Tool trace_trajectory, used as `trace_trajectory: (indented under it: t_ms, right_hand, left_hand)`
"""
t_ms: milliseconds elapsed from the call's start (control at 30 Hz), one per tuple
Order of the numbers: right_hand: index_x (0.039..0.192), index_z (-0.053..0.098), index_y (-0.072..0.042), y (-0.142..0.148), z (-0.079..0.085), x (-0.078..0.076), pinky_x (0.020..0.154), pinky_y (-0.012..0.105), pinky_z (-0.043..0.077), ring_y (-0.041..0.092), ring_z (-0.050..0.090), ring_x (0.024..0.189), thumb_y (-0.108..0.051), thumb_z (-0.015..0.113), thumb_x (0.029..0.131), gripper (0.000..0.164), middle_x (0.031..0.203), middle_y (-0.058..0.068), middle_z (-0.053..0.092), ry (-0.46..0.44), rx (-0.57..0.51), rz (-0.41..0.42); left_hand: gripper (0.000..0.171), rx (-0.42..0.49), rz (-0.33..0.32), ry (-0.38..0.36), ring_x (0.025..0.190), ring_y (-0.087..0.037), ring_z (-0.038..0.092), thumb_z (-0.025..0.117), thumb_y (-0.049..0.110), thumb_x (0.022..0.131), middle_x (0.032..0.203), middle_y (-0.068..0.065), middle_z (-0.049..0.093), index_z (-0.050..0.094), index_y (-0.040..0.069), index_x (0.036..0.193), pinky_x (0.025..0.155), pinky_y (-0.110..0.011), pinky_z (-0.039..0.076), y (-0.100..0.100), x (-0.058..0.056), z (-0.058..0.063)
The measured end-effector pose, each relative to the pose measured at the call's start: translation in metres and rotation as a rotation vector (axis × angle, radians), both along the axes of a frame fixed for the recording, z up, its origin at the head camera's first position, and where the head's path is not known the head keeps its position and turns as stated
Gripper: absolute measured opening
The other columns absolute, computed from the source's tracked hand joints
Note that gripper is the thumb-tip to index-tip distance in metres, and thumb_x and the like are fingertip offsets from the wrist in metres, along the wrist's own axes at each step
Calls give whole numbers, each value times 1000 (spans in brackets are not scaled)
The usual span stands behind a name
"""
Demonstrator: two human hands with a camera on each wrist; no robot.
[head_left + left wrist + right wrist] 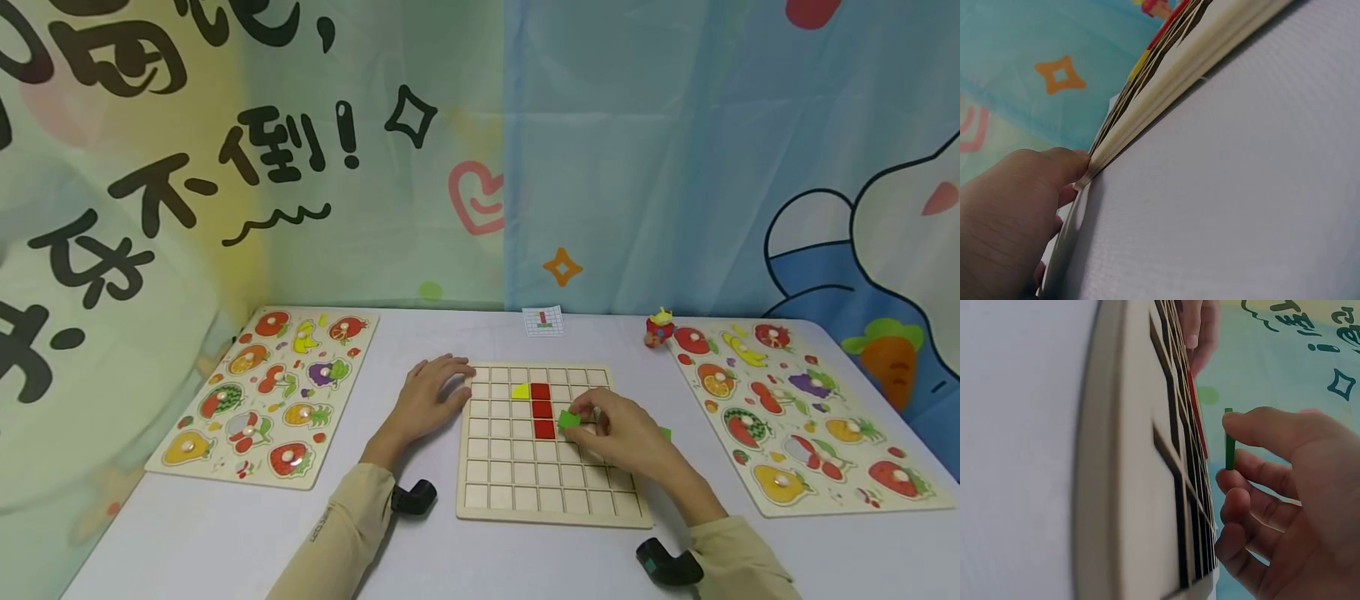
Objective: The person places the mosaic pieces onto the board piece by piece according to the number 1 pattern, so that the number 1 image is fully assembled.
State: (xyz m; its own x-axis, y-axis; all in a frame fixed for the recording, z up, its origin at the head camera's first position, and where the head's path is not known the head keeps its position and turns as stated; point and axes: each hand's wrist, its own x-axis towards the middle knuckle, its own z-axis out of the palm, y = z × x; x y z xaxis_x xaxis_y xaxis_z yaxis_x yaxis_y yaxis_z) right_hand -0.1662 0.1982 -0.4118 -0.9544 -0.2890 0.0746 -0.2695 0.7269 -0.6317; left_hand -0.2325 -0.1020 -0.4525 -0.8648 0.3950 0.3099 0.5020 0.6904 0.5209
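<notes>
A wooden grid board (498, 502) lies on the table with red square tiles (541, 409) in a column and a yellow tile (521, 391) with a curved or cut edge left of the top one. My right hand (626, 429) pinches a green tile (569, 419) just right of the red column. In the right wrist view, thumb and fingertips hold that green tile (1230, 440) on edge, apart from the board. My left hand (427, 400) touches the board's upper left edge, fingers extended; the left wrist view shows its fingertips at the corner.
Fruit puzzle boards lie left (258, 400) and right (806, 417). A small card (543, 321) with a grid pattern and a toy figure (659, 327) stand behind the grid board. Another green piece (665, 433) shows partly behind my right wrist.
</notes>
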Motion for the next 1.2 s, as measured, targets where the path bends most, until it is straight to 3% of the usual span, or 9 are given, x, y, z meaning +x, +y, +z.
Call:
trace_trajectory:
  t_ms: [633,900,1200]
  right_hand:
    - [102,64,-17,-21,-1,8,57,20,41,7,46,66,-30,75,80,27,86,-6,59,25,27,80]
    - [100,63,-20,-33,1,10,57,19,42,4,47,65,-31,75,80,26,84,-9,56,74,38,115]
    - [96,63,-18,-43,0,13,57,18,39,6,45,66,-31,75,80,24,80,-7,53,69,76,125]
  left_hand:
    - [29,-1,5,-44,138,-28,38,58,29,93,137,-5,54,61,18,119,114,-54,20,0,0,0]
    - [28,5,4,-28,137,-28,38,58,29,93,137,-6,54,60,18,119,114,-55,20,-2,-3,-1]
    - [29,3,-4,-25,138,-29,38,58,28,93,137,-6,55,61,17,119,114,-56,20,-1,-2,-1]
